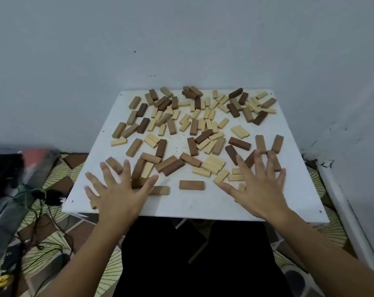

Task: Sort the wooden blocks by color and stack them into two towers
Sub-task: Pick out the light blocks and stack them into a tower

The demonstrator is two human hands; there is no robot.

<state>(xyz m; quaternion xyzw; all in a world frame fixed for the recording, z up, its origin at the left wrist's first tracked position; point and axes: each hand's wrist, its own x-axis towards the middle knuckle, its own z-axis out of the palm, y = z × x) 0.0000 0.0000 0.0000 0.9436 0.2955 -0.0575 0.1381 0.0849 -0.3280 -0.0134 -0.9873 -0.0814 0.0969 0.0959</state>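
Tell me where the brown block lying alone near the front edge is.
In the head view, the lone brown block lies flat on the white table near its front edge, between the left hand and right hand.

Splayed hands (119,189) over scattered blocks (191,185) — unsorted

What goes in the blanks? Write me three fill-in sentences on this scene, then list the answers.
1. The blocks lie scattered on a ____ table.
2. Both the left hand and the right hand have their fingers spread, so each hand is ____.
3. The number of towers built so far is ____.

Missing words: white; open; zero
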